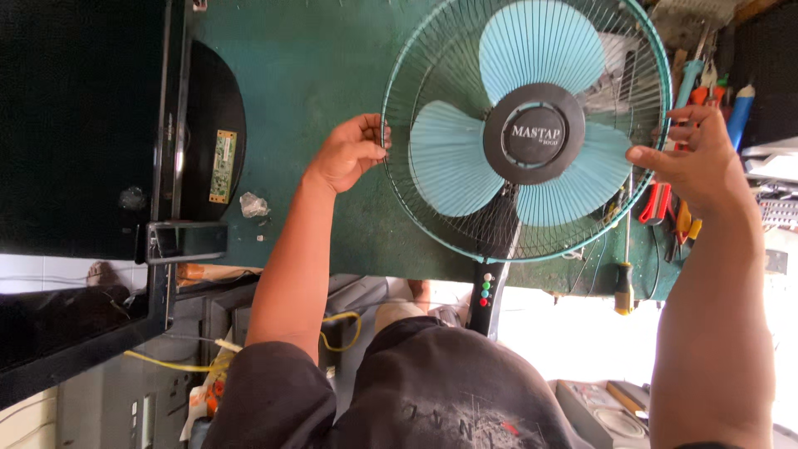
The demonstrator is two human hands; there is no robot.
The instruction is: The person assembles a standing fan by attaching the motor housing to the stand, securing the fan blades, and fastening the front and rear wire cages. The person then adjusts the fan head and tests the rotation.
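Nearest the camera are the person's knees in dark shorts [432, 391], and just past them a black control stem with coloured buttons [485, 293] hangs over the near edge of the green desk [307, 75]. Both arms reach forward from here to a table fan [527, 129] lying face up on the desk, its round wire guard over pale blue blades and a black centre cap. The left hand [351, 152] has its grip closed on the guard's left rim, fingers curled over the wire. The right hand [697, 158] holds the right rim, its thumb and fingers pinched on the green edge ring. A yellow-handled screwdriver [624, 283] lies just beside the fan's lower right. Beyond the right hand, red-handled pliers [657, 202] and other tools crowd the desk's far right side. Off to the left a large black flat panel [79, 125] rests, with a small green circuit board [222, 165] on its dark round back.
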